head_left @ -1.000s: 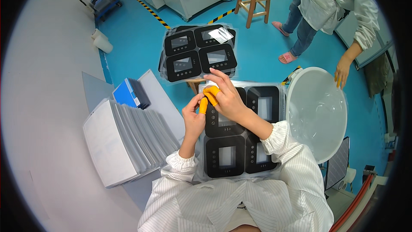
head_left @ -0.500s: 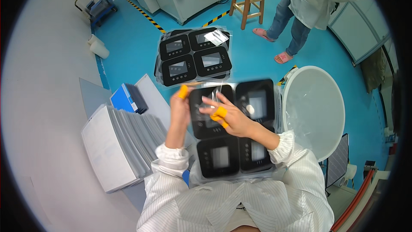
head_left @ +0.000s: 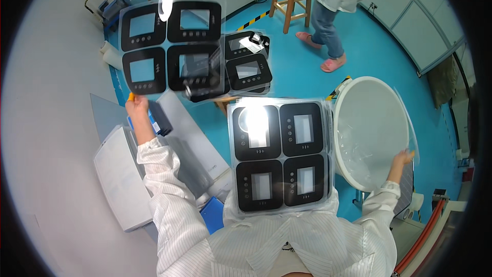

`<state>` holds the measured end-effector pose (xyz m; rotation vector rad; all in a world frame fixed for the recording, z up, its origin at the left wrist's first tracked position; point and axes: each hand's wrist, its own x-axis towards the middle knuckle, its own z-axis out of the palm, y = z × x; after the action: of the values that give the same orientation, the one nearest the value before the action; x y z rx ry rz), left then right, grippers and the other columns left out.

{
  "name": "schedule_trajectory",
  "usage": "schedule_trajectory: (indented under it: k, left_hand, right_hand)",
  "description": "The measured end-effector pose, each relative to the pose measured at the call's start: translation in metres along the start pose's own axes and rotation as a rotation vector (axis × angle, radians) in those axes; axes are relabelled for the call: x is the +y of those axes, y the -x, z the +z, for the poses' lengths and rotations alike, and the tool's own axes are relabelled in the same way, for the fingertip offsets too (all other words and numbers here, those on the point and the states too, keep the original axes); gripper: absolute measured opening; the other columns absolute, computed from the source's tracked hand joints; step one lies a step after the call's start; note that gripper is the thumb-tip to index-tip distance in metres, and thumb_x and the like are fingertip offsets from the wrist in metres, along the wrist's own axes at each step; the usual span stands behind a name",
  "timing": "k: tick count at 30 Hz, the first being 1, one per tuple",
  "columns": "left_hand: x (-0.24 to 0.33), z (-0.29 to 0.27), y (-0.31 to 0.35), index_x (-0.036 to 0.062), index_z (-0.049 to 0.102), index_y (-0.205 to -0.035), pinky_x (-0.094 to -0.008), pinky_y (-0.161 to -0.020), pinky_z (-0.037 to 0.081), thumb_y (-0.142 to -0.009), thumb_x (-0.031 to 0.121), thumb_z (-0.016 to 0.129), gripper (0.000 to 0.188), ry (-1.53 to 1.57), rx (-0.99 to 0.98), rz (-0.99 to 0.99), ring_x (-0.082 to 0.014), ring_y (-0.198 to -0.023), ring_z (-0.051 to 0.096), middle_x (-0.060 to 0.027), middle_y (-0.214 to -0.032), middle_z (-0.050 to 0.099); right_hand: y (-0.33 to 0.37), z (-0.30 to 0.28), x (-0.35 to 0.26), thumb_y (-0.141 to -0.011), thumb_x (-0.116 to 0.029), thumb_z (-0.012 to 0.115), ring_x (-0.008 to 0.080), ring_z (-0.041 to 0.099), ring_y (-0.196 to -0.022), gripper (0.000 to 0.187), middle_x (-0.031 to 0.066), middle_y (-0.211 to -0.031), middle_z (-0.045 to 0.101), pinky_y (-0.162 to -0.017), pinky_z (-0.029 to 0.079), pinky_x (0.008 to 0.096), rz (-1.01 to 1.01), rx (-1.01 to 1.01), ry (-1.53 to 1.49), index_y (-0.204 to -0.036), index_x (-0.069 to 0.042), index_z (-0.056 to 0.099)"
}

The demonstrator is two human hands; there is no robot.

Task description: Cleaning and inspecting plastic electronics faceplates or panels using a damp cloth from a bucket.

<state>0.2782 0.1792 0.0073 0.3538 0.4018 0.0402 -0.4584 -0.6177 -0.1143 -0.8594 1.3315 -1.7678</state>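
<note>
Well left of the panel stack [head_left: 281, 156], which lay right in front of the person, a pile of pale sheets [head_left: 120, 179] leaned over, and beyond it the left hand [head_left: 137, 106] pinched the lower left corner of a clear sheet with four black-framed windows [head_left: 170, 46], raised beyond and left of the panel stack. Beyond the panel stack sat a second stack [head_left: 248, 72], partly hidden by the raised sheet. Right of the panel stack stood a white tub [head_left: 376, 113], past which the right hand [head_left: 401, 160] gripped a thin clear film [head_left: 414, 138].
</note>
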Motion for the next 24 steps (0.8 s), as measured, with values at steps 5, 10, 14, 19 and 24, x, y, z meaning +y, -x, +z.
schedule_trajectory:
  k: [5,10,14,19,24]
  left_hand:
    - [-0.074,0.012,0.013,-0.0022,0.051,-0.089,-0.0291,-0.062,0.054,-0.086,0.006,0.032,0.021,0.232,-0.181,-0.213,-0.0216,-0.067,0.062,-0.0134,-0.08,0.06]
    - [-0.15,0.027,0.029,0.0019,0.051,-0.082,-0.025,-0.054,0.05,-0.085,0.006,0.033,0.019,0.199,0.099,-0.158,-0.0168,-0.06,0.057,-0.0084,-0.074,0.059]
    - [-0.185,0.022,0.027,-0.0017,0.052,-0.085,-0.0291,-0.061,0.054,-0.085,0.007,0.031,0.022,0.16,0.13,-0.175,-0.0199,-0.067,0.061,-0.0106,-0.077,0.06]
    - [-0.185,0.002,0.027,-0.0031,0.052,-0.085,-0.031,-0.063,0.054,-0.086,0.008,0.03,0.025,0.094,0.186,-0.075,-0.0224,-0.071,0.062,-0.0121,-0.081,0.061]
    - [-0.17,-0.005,0.057,-0.0036,0.051,-0.094,-0.0324,-0.077,0.051,-0.089,0.013,0.029,0.028,-0.116,0.142,0.085,-0.0202,-0.08,0.059,-0.0109,-0.083,0.059]
  right_hand:
    - [0.14,-0.028,0.059,-0.086,-0.039,0.044,0.0289,0.043,-0.113,0.06,0.0171,-0.125,0.043,-0.097,0.03,0.0363,-0.714,-0.352,0.809,-0.132,-0.003,0.028]
    - [0.179,-0.017,0.042,-0.087,-0.036,0.043,0.0233,0.043,-0.114,0.049,0.0115,-0.123,0.047,-0.098,0.03,0.0324,-0.062,-1.777,1.188,-0.123,-0.005,0.044]
    - [0.1,-0.035,0.031,-0.083,-0.033,0.046,0.0279,0.049,-0.107,0.039,0.0121,-0.113,0.054,-0.09,0.039,0.0341,-0.031,-1.573,1.391,-0.109,-0.005,0.055]
    - [0.091,-0.025,0.002,-0.08,-0.019,0.047,0.0303,0.054,-0.099,0.022,0.0133,-0.101,0.06,-0.08,0.045,0.0403,-0.423,-1.27,2.105,-0.093,-0.007,0.06]
    - [0.119,-0.013,-0.032,-0.078,-0.018,0.05,0.0285,0.058,-0.094,0.019,0.0129,-0.098,0.061,-0.075,0.047,0.0416,-0.567,-0.718,2.139,-0.091,-0.009,0.061]
